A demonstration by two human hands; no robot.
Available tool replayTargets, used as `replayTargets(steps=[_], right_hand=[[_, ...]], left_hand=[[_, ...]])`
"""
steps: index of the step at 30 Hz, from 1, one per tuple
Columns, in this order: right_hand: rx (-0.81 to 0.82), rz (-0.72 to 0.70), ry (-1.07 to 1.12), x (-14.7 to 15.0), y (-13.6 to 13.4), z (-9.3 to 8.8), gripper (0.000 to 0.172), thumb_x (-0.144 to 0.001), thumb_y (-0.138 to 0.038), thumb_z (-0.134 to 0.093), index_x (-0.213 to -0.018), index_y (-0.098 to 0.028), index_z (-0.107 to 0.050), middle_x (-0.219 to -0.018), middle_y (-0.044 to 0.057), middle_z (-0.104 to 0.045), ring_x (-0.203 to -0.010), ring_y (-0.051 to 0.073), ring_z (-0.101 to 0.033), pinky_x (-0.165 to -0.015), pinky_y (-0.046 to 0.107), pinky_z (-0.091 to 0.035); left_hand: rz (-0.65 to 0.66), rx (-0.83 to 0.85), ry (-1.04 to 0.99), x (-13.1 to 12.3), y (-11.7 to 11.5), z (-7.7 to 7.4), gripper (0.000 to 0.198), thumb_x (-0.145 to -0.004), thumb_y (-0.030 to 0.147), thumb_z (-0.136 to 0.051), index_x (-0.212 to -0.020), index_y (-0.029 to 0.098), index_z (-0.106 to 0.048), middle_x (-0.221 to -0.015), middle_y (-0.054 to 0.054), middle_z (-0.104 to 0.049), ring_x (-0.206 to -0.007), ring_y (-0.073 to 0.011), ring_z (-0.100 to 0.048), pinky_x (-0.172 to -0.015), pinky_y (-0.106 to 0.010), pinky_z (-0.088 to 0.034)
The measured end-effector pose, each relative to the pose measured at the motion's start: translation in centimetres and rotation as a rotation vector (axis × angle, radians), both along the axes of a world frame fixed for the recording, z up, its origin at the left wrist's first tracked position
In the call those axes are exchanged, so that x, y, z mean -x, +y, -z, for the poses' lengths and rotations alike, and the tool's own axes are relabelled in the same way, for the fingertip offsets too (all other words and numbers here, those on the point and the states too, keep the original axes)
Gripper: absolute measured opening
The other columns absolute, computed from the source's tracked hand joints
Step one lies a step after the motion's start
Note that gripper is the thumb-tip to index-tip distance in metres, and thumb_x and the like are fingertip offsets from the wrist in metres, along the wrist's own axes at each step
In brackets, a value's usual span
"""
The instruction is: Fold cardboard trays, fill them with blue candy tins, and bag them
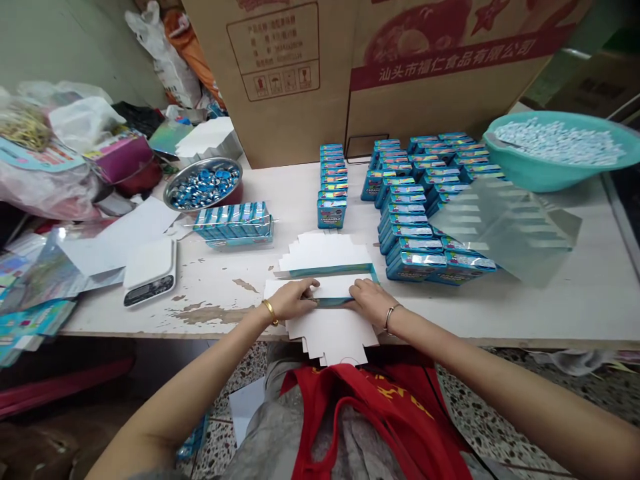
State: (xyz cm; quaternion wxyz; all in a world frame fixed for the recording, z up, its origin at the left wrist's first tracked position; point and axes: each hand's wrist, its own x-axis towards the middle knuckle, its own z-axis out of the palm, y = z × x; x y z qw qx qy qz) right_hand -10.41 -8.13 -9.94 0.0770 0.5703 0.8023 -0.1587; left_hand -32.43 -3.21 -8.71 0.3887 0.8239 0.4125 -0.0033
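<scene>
At the table's front edge, a partly folded carton (334, 287) lies between my hands, white inside with blue on its raised sides. My left hand (295, 300) pinches its left end, with the thumb on top and the fingers curled under. On the right end, my right hand (369, 303) closes its fingers over the carton's near edge. White flat carton blanks (333, 333) spread out beneath and in front of it, some overhanging the table edge. Just beyond stands a row of small blue boxes (332, 212).
Many blue boxes (415, 263) stand in rows at right, partly under clear plastic sheets (515, 230). Behind them is a turquoise basin (550, 175) of small pale pieces. At left are a wrapped box pack (233, 223), a metal bowl (173, 190) and a scale (153, 263). A large cardboard box (300, 127) blocks the back.
</scene>
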Motion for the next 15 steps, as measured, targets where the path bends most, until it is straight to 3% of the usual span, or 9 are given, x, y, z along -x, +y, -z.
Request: replayTargets(steps=[4,8,11,15], right_hand=[[0.075,-0.009,-0.001,-0.2,0.5,-0.7,0.034,-0.092,-0.039,-0.048,-0.095,-0.012,-0.068,-0.108,0.016,-0.058,-0.106,0.028,-0.049,-0.086,0.034,-0.038],[0.168,-0.050,0.012,-0.5,1.5,-1.2,0.035,-0.092,-0.041,-0.046,-0.092,-0.015,-0.070,-0.107,0.015,-0.060,-0.107,0.028,-0.049,-0.085,0.035,-0.038],[0.236,-0.101,0.017,-0.5,2.5,-1.3,0.035,-0.091,-0.041,-0.046,-0.089,-0.016,-0.070,-0.105,0.014,-0.062,-0.107,0.029,-0.049,-0.083,0.036,-0.037],[0.292,-0.165,-0.010,-0.3,3.1,-1.4,0.035,-0.088,-0.044,-0.049,-0.086,-0.017,-0.070,-0.097,0.013,-0.066,-0.104,0.030,-0.052,-0.080,0.036,-0.037]], left_hand=[[0.085,0.277,-0.163,0.6,1.7,0.5,0.036,-0.083,0.032,-0.055,-0.115,0.015,-0.052,-0.075,0.001,-0.059,-0.070,-0.0128,-0.054,-0.068,-0.024,-0.041],[0.105,0.412,-0.130,0.5,2.4,0.4,0.031,-0.085,0.029,-0.050,-0.113,0.015,-0.051,-0.076,0.001,-0.059,-0.070,-0.0130,-0.055,-0.068,-0.024,-0.042],[0.038,0.294,-0.059,0.1,1.6,0.3,0.024,-0.085,0.024,-0.049,-0.107,0.016,-0.050,-0.067,0.003,-0.057,-0.064,-0.0130,-0.052,-0.062,-0.023,-0.039],[-0.148,-0.048,0.005,-0.2,-1.3,0.2,0.011,-0.084,0.022,-0.050,-0.095,0.019,-0.053,-0.070,0.002,-0.059,-0.066,-0.0142,-0.053,-0.063,-0.025,-0.038]])
